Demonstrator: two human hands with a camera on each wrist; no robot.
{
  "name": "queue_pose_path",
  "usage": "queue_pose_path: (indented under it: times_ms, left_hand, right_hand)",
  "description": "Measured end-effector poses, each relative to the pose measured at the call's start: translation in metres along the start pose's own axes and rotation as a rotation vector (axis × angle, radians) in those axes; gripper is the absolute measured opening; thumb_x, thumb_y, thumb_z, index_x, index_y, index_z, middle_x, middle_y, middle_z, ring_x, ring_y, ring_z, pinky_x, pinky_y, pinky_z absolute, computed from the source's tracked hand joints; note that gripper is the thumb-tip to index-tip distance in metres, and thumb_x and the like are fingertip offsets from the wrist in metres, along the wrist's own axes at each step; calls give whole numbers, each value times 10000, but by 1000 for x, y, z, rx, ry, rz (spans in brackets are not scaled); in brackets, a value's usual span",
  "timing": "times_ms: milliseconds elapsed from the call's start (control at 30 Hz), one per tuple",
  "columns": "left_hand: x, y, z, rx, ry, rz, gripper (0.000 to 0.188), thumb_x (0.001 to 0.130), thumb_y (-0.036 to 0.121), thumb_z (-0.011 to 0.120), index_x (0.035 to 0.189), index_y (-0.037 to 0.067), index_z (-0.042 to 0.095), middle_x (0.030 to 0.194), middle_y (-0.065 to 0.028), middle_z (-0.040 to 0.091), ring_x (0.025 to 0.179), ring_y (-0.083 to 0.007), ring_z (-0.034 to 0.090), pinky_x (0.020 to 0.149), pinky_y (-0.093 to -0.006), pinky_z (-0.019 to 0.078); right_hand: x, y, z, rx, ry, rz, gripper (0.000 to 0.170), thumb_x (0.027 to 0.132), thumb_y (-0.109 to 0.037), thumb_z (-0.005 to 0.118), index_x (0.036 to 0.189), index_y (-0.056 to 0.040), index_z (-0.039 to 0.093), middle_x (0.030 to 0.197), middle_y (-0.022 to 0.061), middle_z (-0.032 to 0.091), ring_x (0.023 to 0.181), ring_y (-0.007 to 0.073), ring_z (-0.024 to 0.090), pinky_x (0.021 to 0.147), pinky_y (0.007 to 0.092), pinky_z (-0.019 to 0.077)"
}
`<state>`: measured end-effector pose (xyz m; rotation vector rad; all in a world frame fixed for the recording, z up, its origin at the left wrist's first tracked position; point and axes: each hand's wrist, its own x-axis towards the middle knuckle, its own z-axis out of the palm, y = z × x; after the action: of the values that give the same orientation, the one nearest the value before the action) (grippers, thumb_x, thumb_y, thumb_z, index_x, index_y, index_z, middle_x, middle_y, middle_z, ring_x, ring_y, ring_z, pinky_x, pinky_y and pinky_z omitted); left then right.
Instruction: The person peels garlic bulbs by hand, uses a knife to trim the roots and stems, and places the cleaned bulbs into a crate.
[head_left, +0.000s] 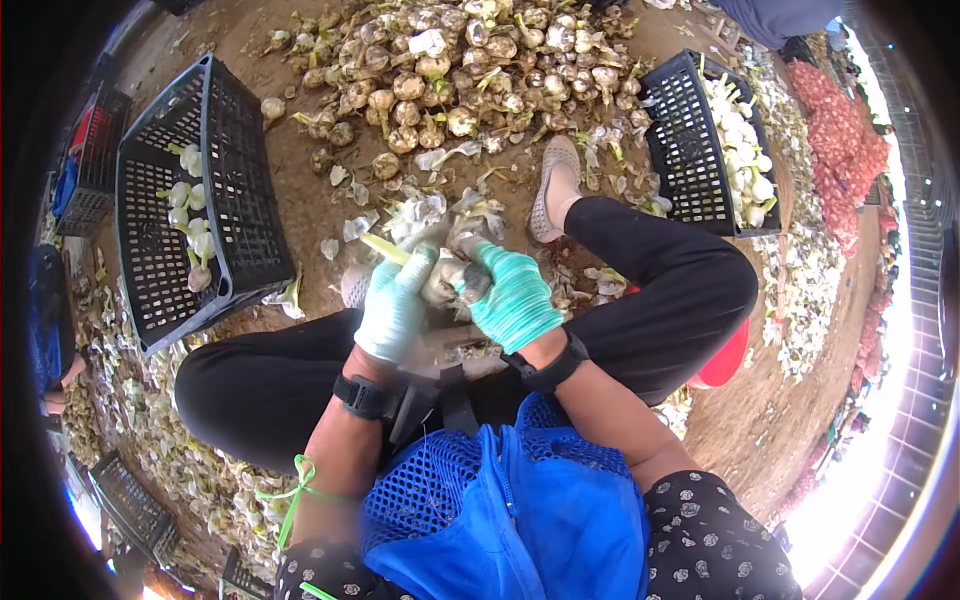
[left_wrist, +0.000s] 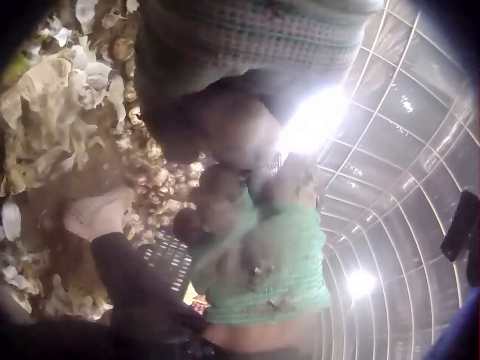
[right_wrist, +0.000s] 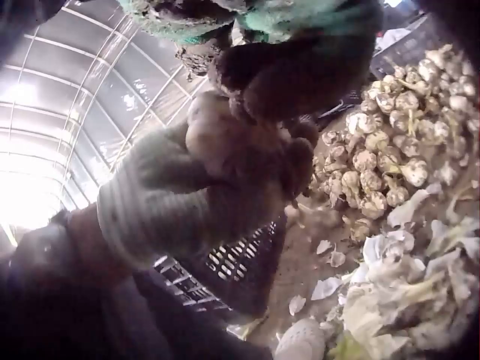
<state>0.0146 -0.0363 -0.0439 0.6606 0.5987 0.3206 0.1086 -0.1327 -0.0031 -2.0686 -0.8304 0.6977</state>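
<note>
In the head view a garlic bulb (head_left: pixel 440 284) is between the two gloved hands, above the lap. The left hand (head_left: pixel 393 308), in a pale glove, grips it, and a yellow-green stem (head_left: pixel 386 249) sticks up beside its thumb. The right hand (head_left: pixel 512 298), in a green glove with dirty fingertips, is curled at the bulb's other side. In the right wrist view the bulb (right_wrist: pixel 217 135) lies in the left hand (right_wrist: pixel 180 202), with the right hand's dark fingers against it. Blur hides the exact finger contact in the left wrist view.
A heap of garlic (head_left: pixel 440 75) lies ahead on the ground. A black crate (head_left: pixel 225 180) with a few bulbs stands at left, and another (head_left: pixel 690 150) full of cleaned garlic at right. Loose skins (head_left: pixel 415 215) lie before the hands; a red stool (head_left: pixel 722 362) is under the leg.
</note>
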Motion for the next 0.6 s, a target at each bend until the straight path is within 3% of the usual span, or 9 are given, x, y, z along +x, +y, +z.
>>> queue_pose_path:
  times_ms: [133, 367, 433, 467, 567, 600]
  left_hand:
    - [-7, 5, 9, 77, 61, -10, 296, 819, 141, 461, 1050, -44, 471, 897, -79, 557, 771, -137, 548, 692, -244, 448]
    - [-6, 2, 1, 133, 91, -69, 274, 818, 149, 468, 1010, -44, 499, 859, -70, 567, 746, -125, 549, 669, -234, 447]
    - [-6, 3, 2, 147, 82, -72, 287, 824, 142, 451, 1046, -36, 485, 883, -69, 562, 751, -115, 537, 668, -224, 435]
    - [-6, 3, 2, 158, 74, -77, 303, 830, 135, 434, 1083, -28, 471, 906, -67, 558, 757, -105, 526, 666, -213, 423]
    - [-4, 4, 0, 112, -31, 12, 342, 836, 176, 415, 1080, -63, 441, 967, -131, 538, 816, -183, 558, 723, -272, 463]
    - [-5, 7, -2, 132, -60, 9, 372, 839, 185, 400, 1111, -70, 409, 1015, -155, 518, 867, -215, 551, 752, -304, 463]
  right_hand:
    - [-2, 5, -1, -92, -25, -99, 322, 648, -94, 602, 954, -3, 554, 746, 213, 561, 696, 342, 550, 625, 367, 444]
    - [0, 10, 2, -39, -18, -132, 236, 690, -79, 575, 911, 3, 571, 758, 198, 568, 707, 341, 550, 631, 360, 445]
    - [2, 18, 4, -13, 64, -257, 199, 714, -44, 534, 902, -3, 581, 670, 180, 562, 546, 234, 537, 529, 292, 427]
    - [3, 20, 2, -13, 65, -258, 199, 714, -44, 534, 902, -3, 581, 670, 180, 562, 546, 234, 537, 529, 292, 427]
    - [6, 32, -8, 163, 14, 145, 284, 708, 37, 467, 965, -26, 570, 682, 46, 563, 556, 91, 478, 517, 233, 411]
    - [6, 33, -10, 247, 89, 171, 248, 713, 15, 491, 944, -26, 571, 636, 72, 548, 530, 102, 480, 503, 243, 402]
